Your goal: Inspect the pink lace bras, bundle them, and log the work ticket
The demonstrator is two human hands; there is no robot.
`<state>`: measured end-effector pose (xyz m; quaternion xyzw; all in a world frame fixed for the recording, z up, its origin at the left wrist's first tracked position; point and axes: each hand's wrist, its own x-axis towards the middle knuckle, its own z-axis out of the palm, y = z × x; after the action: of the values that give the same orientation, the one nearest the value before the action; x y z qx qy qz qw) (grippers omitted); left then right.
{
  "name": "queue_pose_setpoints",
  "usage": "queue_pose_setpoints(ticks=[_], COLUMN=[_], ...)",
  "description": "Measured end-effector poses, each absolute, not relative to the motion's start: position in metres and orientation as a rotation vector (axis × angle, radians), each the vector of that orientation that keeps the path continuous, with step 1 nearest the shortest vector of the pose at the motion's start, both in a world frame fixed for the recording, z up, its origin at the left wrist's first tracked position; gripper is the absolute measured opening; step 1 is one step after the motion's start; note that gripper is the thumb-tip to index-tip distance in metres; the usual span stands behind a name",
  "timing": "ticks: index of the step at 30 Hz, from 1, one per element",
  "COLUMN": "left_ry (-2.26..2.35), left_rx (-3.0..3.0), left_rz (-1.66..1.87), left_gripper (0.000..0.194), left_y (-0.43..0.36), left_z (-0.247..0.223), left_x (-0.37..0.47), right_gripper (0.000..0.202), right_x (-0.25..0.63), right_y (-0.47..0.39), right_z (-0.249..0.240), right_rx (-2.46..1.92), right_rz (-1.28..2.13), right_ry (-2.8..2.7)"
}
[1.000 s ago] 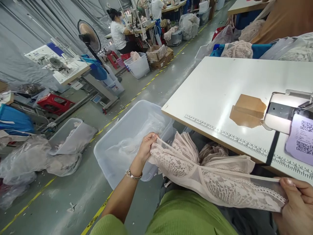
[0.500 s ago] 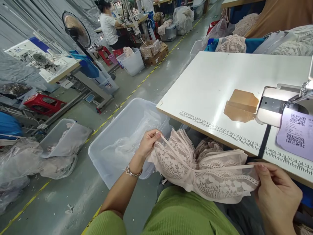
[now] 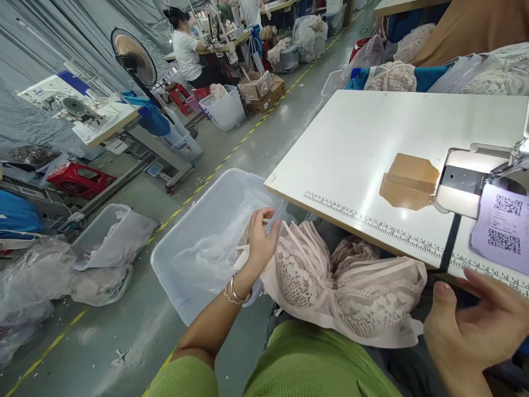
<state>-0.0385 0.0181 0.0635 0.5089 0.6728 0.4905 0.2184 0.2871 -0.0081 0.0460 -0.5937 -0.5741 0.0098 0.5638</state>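
Observation:
A stack of pale pink lace bras [image 3: 306, 275] lies across my lap, against the front edge of the white sewing table [image 3: 330, 143]. My left hand [image 3: 262, 240] is at the stack's left end, its fingers bent and apart over the edge of the fabric, with nothing plainly gripped. To the right of the stack, my right hand [image 3: 475, 320] is off the lace, thumb and fingers spread, beside the table's front edge. Nothing is in it.
A translucent plastic bin [image 3: 198, 242] with clear film inside stands on the floor at left. On the table are brown tape [image 3: 409, 182], a purple paper label [image 3: 502, 226] and a machine plate [image 3: 463, 182]. A person [image 3: 185, 52] sits farther back.
My right hand has let go of the bra's edge and moved right, opening. My left hand has released the strip it pinched and turned over the stack's left end. The top bra has slackened.

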Motion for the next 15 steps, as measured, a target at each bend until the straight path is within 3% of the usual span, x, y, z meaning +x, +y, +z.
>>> queue_pose_setpoints(ticks=[3,6,9,15], left_ry=[1.579,0.987,1.018,0.948], left_rx=[2.235,2.808,2.815,2.667], left_rz=[1.248,0.619,0.208,-0.106], left_gripper=[0.024,0.041,0.079,0.079], left_y=[-0.005,-0.022,-0.014,0.023], left_z=[0.064,0.051,0.034,0.028], left_x=[-0.008,0.018,0.025,0.021], right_gripper=[0.022,0.023,0.034,0.052], right_x=[0.276,0.259,0.254,0.292], right_y=[-0.019,-0.02,-0.003,0.037], right_z=[0.049,0.046,0.026,-0.022], right_rx=[-1.011,-0.791,-1.025,-1.678], right_rz=[-0.115,0.097,0.32,1.003], right_ry=[-1.813,-2.282,-2.288,-1.802])
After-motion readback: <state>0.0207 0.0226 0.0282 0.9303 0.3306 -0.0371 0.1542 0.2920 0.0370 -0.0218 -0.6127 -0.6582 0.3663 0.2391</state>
